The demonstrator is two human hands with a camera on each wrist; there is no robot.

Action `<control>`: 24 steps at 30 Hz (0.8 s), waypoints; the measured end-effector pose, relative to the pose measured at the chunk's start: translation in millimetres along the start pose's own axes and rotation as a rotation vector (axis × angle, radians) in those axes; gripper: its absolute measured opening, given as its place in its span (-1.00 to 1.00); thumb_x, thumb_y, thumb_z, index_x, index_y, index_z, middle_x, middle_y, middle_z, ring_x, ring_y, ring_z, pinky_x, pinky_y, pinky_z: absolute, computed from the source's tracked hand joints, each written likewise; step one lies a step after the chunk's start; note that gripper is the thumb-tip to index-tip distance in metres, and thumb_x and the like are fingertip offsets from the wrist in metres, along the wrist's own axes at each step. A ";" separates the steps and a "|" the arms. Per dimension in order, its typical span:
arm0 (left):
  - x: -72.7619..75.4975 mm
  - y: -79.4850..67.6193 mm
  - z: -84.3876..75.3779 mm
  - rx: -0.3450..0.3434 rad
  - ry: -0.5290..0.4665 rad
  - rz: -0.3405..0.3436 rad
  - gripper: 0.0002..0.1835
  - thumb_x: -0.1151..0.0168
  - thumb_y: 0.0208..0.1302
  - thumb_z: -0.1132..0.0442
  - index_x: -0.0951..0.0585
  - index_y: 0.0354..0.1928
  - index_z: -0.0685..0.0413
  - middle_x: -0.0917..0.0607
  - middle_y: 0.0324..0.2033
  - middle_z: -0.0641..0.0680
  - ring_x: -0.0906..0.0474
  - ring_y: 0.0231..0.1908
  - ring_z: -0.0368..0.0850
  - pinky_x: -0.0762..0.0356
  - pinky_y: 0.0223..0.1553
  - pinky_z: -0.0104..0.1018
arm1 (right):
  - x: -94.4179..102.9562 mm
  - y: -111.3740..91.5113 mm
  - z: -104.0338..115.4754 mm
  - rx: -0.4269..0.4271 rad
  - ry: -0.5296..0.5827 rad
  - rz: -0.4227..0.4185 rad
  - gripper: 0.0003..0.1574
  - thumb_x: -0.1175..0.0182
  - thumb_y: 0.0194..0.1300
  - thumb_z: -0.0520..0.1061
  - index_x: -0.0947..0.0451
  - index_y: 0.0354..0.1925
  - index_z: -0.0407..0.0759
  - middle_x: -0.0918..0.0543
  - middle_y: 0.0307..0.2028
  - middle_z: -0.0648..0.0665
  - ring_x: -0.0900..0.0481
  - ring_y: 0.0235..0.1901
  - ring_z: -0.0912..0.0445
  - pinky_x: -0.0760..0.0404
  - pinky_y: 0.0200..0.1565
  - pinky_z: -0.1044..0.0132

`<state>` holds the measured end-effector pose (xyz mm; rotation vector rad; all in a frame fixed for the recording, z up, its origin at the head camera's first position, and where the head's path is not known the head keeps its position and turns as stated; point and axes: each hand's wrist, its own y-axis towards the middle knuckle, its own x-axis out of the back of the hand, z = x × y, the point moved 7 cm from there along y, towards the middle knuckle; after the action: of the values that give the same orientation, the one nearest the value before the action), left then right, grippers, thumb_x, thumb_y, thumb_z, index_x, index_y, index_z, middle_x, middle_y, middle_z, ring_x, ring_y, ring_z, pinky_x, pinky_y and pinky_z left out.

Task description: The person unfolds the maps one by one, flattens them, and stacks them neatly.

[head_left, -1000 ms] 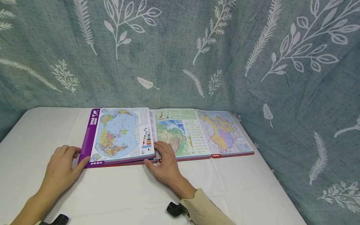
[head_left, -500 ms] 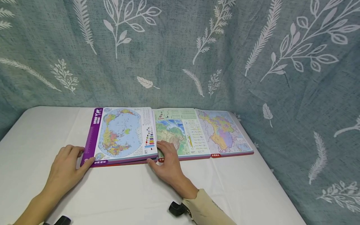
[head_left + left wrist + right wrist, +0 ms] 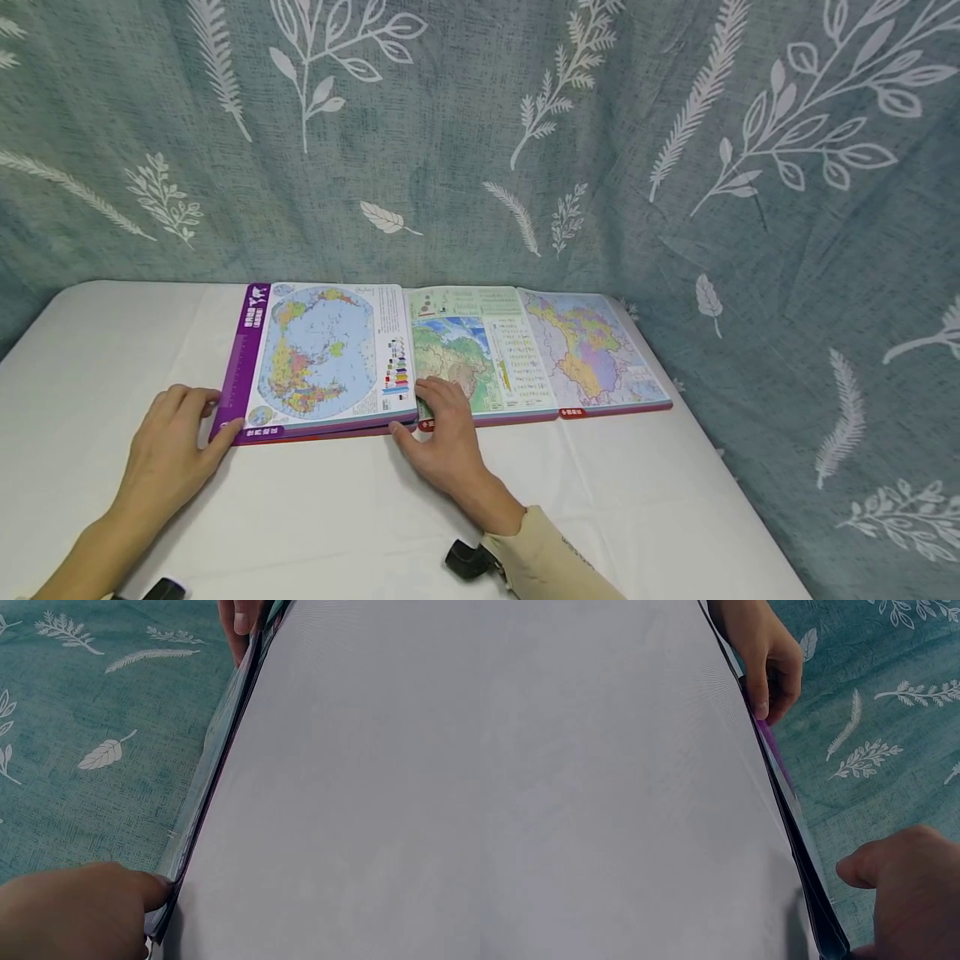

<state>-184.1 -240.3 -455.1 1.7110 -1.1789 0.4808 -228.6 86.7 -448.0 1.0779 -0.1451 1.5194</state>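
Note:
A folding map lies partly folded on the table, its world map panel (image 3: 322,350) with a purple border topmost at the left. Two relief and political map panels (image 3: 592,350) stretch flat to the right of it. My left hand (image 3: 161,450) grips the near left corner of the world panel, thumb on the purple border and fingers at the side edge. My right hand (image 3: 446,442) holds the near right corner, thumb at the front edge and fingers along the right edge. A red edge shows underneath. In the right wrist view the layers stand slightly apart at the near corner.
A white cloth covers the table (image 3: 300,517). Behind and to the right hangs a teal curtain (image 3: 450,125) with white leaf prints. Black wrist devices (image 3: 468,560) sit near both forearms, by the beige right sleeve (image 3: 555,554).
The world panel has slid slightly right with both hands, covering the pale strip beside the relief panel. In the last half second the hands hold almost still.

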 end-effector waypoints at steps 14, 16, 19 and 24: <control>0.0 0.8 1.1 0.021 -0.011 0.000 -0.46 -0.61 0.10 0.29 -0.59 0.04 0.45 -0.55 -0.22 0.28 -0.39 -0.20 0.15 -0.33 -0.29 -0.07 | 1.8 -3.4 7.8 0.008 -0.049 -0.014 -0.38 -0.50 0.16 -0.02 -0.69 0.13 -0.32 -0.71 0.15 -0.23 -0.59 0.24 -0.09 -0.46 0.33 -0.04; 0.3 0.8 1.3 0.025 -0.013 0.000 -0.47 -0.60 0.10 0.30 -0.59 0.04 0.44 -0.54 -0.24 0.27 -0.37 -0.22 0.12 -0.31 -0.31 -0.10 | 1.5 -4.3 8.6 0.000 -0.061 -0.008 -0.39 -0.49 0.17 -0.02 -0.69 0.12 -0.32 -0.70 0.15 -0.23 -0.58 0.25 -0.08 -0.48 0.32 -0.03; 0.2 1.0 1.6 0.031 -0.013 0.004 -0.47 -0.60 0.11 0.30 -0.59 0.04 0.44 -0.54 -0.28 0.23 -0.35 -0.25 0.07 -0.28 -0.33 -0.17 | 0.4 -5.4 8.7 -0.017 -0.068 0.007 -0.38 -0.49 0.18 -0.02 -0.68 0.13 -0.32 -0.69 0.17 -0.22 -0.57 0.27 -0.08 -0.49 0.32 -0.01; -1.2 0.9 3.1 0.047 -0.022 0.014 -0.47 -0.60 0.12 0.28 -0.60 0.06 0.42 -0.52 -0.37 0.13 -0.32 -0.29 -0.02 -0.23 -0.36 -0.28 | 0.2 -6.3 8.7 -0.031 -0.078 0.012 -0.38 -0.49 0.20 -0.02 -0.68 0.15 -0.32 -0.68 0.19 -0.20 -0.56 0.29 -0.06 -0.50 0.32 0.03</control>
<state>-186.0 -242.5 -456.9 1.7532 -1.2047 0.5036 -218.6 83.1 -445.9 1.1132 -0.2286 1.4821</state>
